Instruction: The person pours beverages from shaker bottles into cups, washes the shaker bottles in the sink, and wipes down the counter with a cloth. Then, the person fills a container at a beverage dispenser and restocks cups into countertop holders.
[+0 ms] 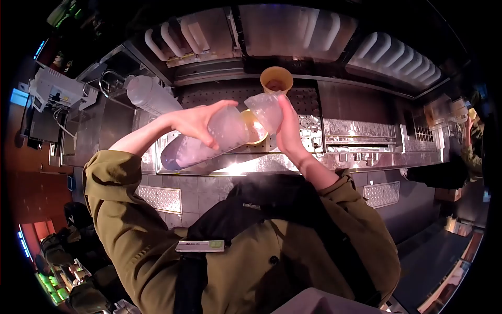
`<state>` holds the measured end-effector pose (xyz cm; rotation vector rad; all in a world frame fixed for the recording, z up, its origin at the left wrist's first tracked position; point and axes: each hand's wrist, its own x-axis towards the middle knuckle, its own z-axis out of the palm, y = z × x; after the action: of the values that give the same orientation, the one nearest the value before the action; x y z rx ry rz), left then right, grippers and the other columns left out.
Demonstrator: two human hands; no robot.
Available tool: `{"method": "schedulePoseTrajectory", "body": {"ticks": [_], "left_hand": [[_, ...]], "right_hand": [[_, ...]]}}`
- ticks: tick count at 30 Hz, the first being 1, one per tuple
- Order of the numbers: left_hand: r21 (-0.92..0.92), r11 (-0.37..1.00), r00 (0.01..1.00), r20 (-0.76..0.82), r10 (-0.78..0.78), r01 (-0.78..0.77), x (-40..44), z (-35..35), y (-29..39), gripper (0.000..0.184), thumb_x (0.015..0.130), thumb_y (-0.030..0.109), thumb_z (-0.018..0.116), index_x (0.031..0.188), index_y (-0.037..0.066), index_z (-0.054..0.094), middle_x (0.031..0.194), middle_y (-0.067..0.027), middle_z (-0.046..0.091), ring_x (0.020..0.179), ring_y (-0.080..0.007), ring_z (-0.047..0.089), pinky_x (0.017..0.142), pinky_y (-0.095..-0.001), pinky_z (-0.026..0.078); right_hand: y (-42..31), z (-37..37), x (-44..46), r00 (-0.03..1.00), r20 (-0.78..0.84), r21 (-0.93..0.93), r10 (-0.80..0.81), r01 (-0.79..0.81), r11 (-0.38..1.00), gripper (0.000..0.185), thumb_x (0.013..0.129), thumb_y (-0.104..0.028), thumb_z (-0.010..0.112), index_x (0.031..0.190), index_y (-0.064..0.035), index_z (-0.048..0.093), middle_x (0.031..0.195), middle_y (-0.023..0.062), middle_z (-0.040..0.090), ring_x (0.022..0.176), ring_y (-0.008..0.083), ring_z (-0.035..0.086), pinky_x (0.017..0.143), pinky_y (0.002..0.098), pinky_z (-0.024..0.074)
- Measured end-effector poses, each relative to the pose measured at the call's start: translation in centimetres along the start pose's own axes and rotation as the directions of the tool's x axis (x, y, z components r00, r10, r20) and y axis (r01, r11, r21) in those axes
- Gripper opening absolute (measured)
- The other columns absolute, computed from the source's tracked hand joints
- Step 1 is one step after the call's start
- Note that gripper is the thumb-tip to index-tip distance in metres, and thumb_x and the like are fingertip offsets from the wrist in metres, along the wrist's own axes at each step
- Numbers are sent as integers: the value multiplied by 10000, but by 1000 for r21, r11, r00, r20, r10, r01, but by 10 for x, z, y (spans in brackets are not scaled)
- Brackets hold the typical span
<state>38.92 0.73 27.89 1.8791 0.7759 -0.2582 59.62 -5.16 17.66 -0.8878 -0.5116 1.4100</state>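
Observation:
My left hand [197, 123] is wrapped around a large frosted, see-through shaker cup [201, 149]. The cup lies tilted, its closed end toward the lower left and its other end toward the right. My right hand [289, 131] grips a smaller clear plastic piece [265, 112], perhaps the shaker's lid, close to that right end. Below and between them a yellow-rimmed cup [256, 133] stands on the counter, partly covered by both pieces. Just behind is a second yellow cup [277, 78] with something brownish inside.
A tall frosted container [149, 94] stands left of my hands, near a white machine [57, 89] with cables. Along the back, bins hold several white handles [395, 55]. The perforated drip tray [209, 91] lies behind my hands. Another person's sleeve [473, 157] shows at far right.

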Motion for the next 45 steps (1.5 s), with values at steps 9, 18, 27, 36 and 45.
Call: {"method": "schedulePoseTrajectory", "body": {"ticks": [9, 18, 27, 36, 45], "left_hand": [[60, 998, 999, 29, -23, 21, -1, 6, -9, 1034, 531, 178, 746, 1348, 102, 117, 1161, -176, 478, 1010, -254, 515, 876, -332, 392], [75, 995, 997, 24, -73, 71, -2, 3, -5, 1030, 535, 170, 750, 1345, 111, 117, 1137, -167, 492, 981, -252, 524, 857, -329, 396], [27, 999, 999, 6, -43, 43, -4, 5, -9, 1040, 529, 161, 753, 1348, 111, 113, 1183, -168, 456, 1060, -251, 480, 908, -339, 372], [192, 955, 922, -274, 274, -226, -4, -1, -11, 1020, 529, 198, 737, 1339, 53, 135, 1196, -200, 428, 1070, -269, 465, 911, -343, 379], [63, 953, 951, 81, -299, 295, 56, -57, -3, 660, 627, 371, 691, 1121, -24, 504, 1107, -195, 519, 1157, -230, 397, 943, -319, 343]], "right_hand": [[7, -3, -4, 998, -32, -14, -53, 53, 999, 421, 870, -329, 486, 1114, 12, 450, 1073, 73, 485, 1008, 135, 446, 885, 267, 339], [5, 2, -8, 996, -73, 0, -43, 43, 999, 405, 865, -326, 498, 1104, -2, 457, 1057, 67, 493, 998, 134, 451, 880, 264, 344], [0, -3, -2, 994, 55, 121, 94, -101, 988, 390, 862, -356, 465, 1081, -33, 465, 1052, 70, 512, 981, 153, 491, 860, 297, 382], [-35, -11, 22, 995, -10, 309, 94, -87, 947, 359, 890, -326, 361, 1089, -56, 491, 1076, 66, 546, 1002, 195, 513, 872, 331, 402], [-25, -46, 110, 939, -194, 65, -284, 301, 951, 367, 879, -331, 459, 1136, -72, 506, 1104, 31, 542, 1022, 153, 490, 900, 290, 358]]}}
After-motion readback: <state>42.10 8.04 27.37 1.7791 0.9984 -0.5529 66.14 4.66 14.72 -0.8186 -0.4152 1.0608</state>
